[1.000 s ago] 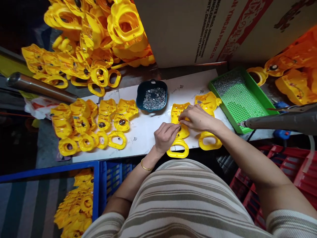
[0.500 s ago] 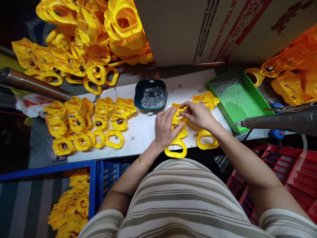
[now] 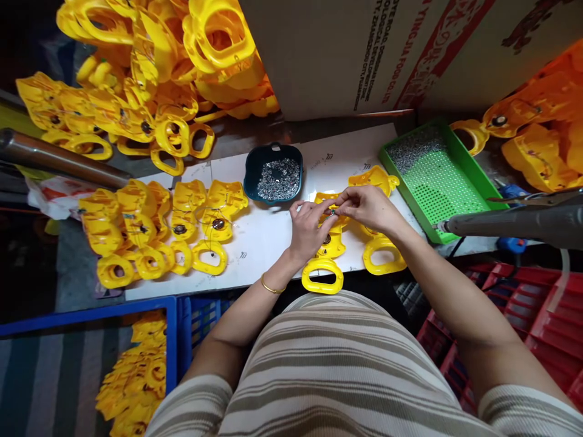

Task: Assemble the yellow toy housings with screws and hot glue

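My left hand (image 3: 308,229) and my right hand (image 3: 365,208) meet over a yellow plastic toy shell (image 3: 334,246) with a loop handle at its near end. Both hands are closed, fingertips pinched together on a small wired part (image 3: 333,212); its exact kind is too small to make out. Fingers cover much of the shell's upper half. A dark round piece shows inside the shell below my left fingers. Just right of it lies another yellow shell (image 3: 384,255), partly hidden under my right hand.
A dark teal tray of small screws (image 3: 273,152) stands behind my left hand. The green perforated basket (image 3: 478,197) at right also holds small metal pieces. Several yellow shells (image 3: 212,209) line the left side. A cardboard box (image 3: 319,67) stands behind; a metal bar (image 3: 514,220) juts in from the right.
My left fingertips have moved up and right to meet the right fingertips at the small wired part. The dark round piece in the shell is now more exposed.
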### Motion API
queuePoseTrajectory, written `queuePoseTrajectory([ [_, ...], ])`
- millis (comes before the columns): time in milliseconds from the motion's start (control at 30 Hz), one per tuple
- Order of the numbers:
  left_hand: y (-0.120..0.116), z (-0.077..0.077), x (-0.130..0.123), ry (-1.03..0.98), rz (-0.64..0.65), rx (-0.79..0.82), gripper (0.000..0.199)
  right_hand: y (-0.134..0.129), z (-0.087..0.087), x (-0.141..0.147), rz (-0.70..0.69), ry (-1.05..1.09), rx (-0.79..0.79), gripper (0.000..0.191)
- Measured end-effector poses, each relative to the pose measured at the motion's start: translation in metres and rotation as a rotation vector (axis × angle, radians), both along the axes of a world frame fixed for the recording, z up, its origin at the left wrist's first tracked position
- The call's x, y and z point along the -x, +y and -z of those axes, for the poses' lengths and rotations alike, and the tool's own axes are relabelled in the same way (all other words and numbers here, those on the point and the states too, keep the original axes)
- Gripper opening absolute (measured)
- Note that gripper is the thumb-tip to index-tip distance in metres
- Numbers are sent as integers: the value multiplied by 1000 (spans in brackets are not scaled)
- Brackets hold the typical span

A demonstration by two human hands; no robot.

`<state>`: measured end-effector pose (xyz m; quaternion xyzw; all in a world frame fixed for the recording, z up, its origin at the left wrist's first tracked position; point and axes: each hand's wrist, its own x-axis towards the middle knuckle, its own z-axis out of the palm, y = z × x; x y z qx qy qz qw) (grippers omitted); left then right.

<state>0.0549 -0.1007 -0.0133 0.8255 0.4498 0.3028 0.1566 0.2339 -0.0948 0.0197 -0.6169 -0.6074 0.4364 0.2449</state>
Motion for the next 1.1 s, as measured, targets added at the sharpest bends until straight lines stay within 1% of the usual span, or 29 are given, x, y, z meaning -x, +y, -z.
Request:
queuePoseTrajectory([
  [100,0,3,3,15,9,-41,22,-2,-3,0,-33,-29,-15,20],
  [167,1,4,4,21,22,-49,19,-5,-6,0,-45,-91,-65,26],
  [267,2,4,6,42,49,-30,18,-13,-10,0,-51,-249,-197,24],
  [333,3,4,7,77,59,-12,18,-21,-12,0,-53,-344,-253,25],
  [367,3,3,7,102,63,-1,18,-25,-14,0,-54,-383,-255,27],
  [467,3,2,7,170,80,4,18,-35,-15,2,-69,-477,-188,31],
  [567,3,0,6,203,92,-11,17,-42,-14,4,-93,-518,-145,33],
  [733,4,-6,4,267,102,42,16,-47,-6,6,-100,-486,-168,32],
  [867,4,-10,2,317,99,43,16,-50,-1,7,-111,-494,-187,33],
  [1100,4,-10,-1,337,97,8,15,-50,-1,6,-119,-564,-181,34],
])
